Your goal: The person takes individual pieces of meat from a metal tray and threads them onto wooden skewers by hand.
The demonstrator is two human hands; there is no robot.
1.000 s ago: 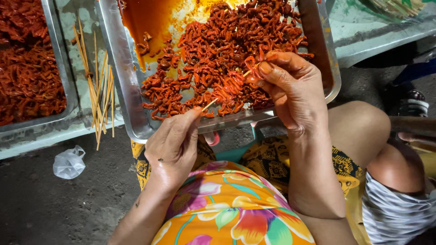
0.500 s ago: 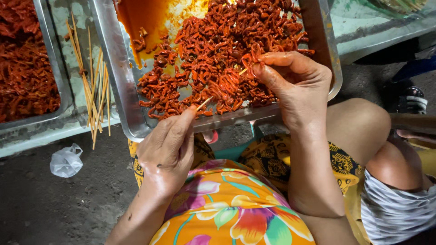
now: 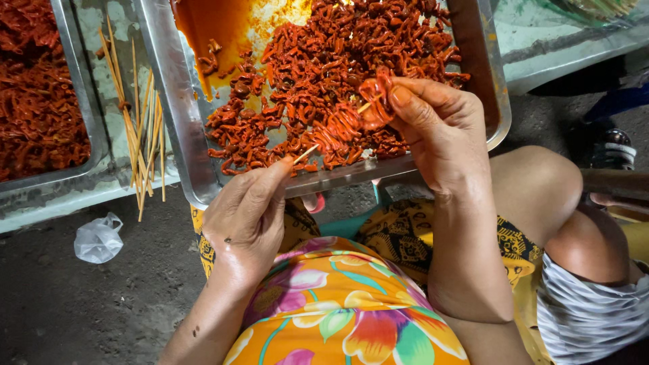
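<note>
A metal tray (image 3: 162, 128) of red marinated meat pieces (image 3: 324, 61) is sitting on the tabletop (image 3: 574, 47); above it the right hand (image 3: 439, 135) is pinching one piece onto a skewer (image 3: 331, 135), the left hand (image 3: 247, 216) fingers closed around its bare end

Meat pieces (image 3: 351, 61) in tray (image 3: 169, 115); loose skewers (image 3: 138, 128) left of tray.

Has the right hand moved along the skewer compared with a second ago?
Cannot tell: the right hand sits about where it was against the tray's near rim, by the skewer.
</note>
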